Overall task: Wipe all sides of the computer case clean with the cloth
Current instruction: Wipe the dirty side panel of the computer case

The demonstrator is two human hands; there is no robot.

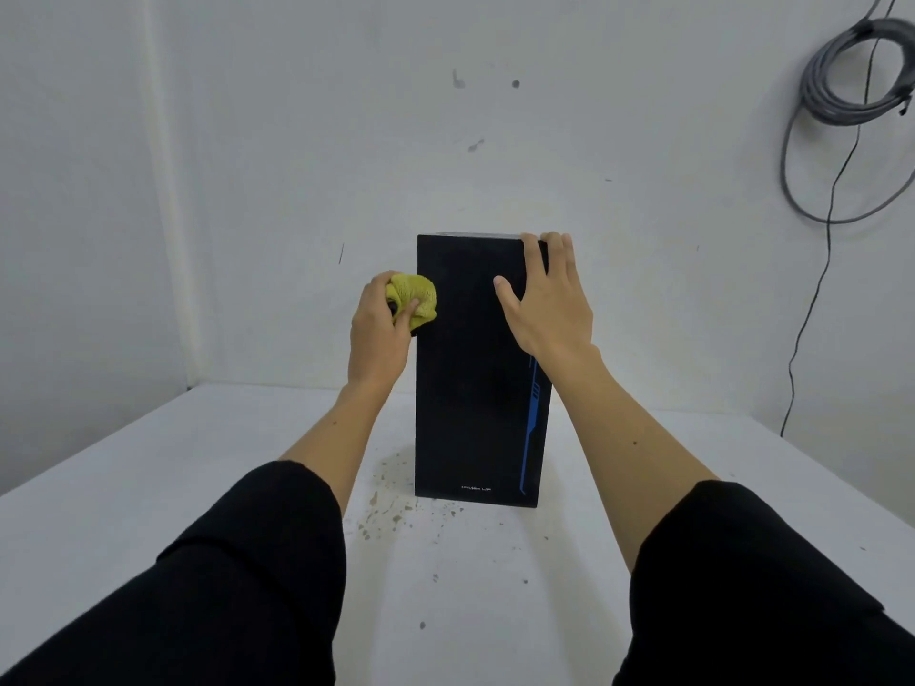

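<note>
We see a black computer case [475, 378] standing upright on a white table [148, 487], set between our two hands, its front panel facing us. A thin blue stripe [532, 413] runs down the panel's right edge, just below our right hand, and small pale lettering [478, 487] sits near the bottom, too small to read.

Our left hand [379, 324] is curled around a bunched yellow-green cloth [413, 297], thumb pressed into the wad. The cloth touches the case's upper left edge, at the corner where the front meets the left side; we cannot tell how much of it lies on the hidden side face.

Our right hand [547, 299] lies spread against the upper right of the case, fingers fairly straight. The fingertips reach the top right corner and seem to hook slightly over the top edge, while the thumb points left across the front panel. It steadies the case rather than closing around it.

Both forearms are bare from the wrist, with black sleeves [247, 576] pushed up nearer the elbows.

On the table below our left hand, just beside the case's bottom left corner, is a scatter of brownish specks and stains [391, 502]. Well above and to the right of our right hand, a coil of grey cable [851, 81] hangs on the white wall [297, 116], with one thin dark lead trailing down behind the table.
</note>
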